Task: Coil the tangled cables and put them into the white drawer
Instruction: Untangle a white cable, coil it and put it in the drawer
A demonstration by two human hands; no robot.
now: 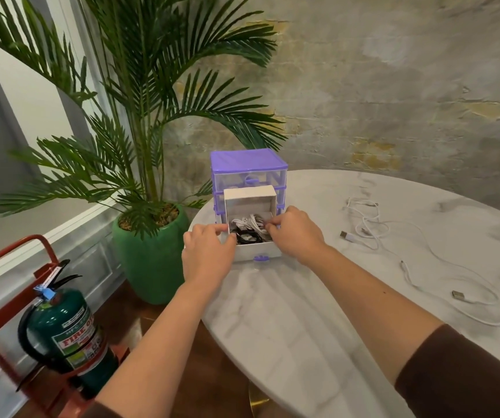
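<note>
Cables, black and white ones already coiled, lie bunched inside the white drawer, which is pulled out from the bottom of a small purple drawer unit standing at the far left edge of a pale marble bench. The exact number of coils in the drawer is hard to tell; there seem to be at least three, overlapping. The left hand rests at the drawer's left wall with its fingers curled over the rim, fingertips at the coils. The right hand reaches in from the right side, fingers bent down onto the white coil as if pinching or tucking it; whether it truly grips the cable cannot be told for sure. The step in hand appears to be settling a coil into the drawer. To the right, well apart from the drawer, loose white cables sprawl uncoiled across the bench, probably two or three, with at least three plug ends showing. The next move would likely call for letting go of the drawer, reaching right, separating one loose cable and winding it into loops. One drawer unit, one open drawer, two hands. Beyond the bench stand one palm in a green pot and one green fire extinguisher in a red stand.
</note>
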